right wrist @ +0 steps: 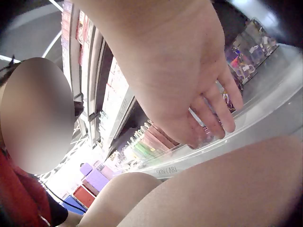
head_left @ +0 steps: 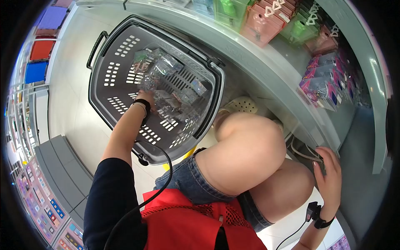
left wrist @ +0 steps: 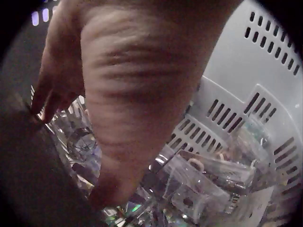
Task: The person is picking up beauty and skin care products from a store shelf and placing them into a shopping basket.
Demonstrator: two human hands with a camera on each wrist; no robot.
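Packets [head_left: 185,96], clear, loose on basket [head_left: 100,89] floor, its walls likely keeping them together. Packets point mixed ways; pile's long axis slants lengthwise along basket. Left hand [head_left: 146,99] reaches in among them, thumb apart from fingers; cannot tell if anything is pinched. Right hand [head_left: 330,177] beside shelf edge [head_left: 291,96], fingers nearly straight, slightly spread, perhaps for balance over bent knees [head_left: 262,141].

The basket [head_left: 102,93] looks smooth, matt plastic, the packets [head_left: 166,64] glossy clear plastic, the shorts [head_left: 179,177] coarse denim, the red garment [head_left: 175,227] cloth with mesh, the floor [head_left: 68,79] smooth and shiny.
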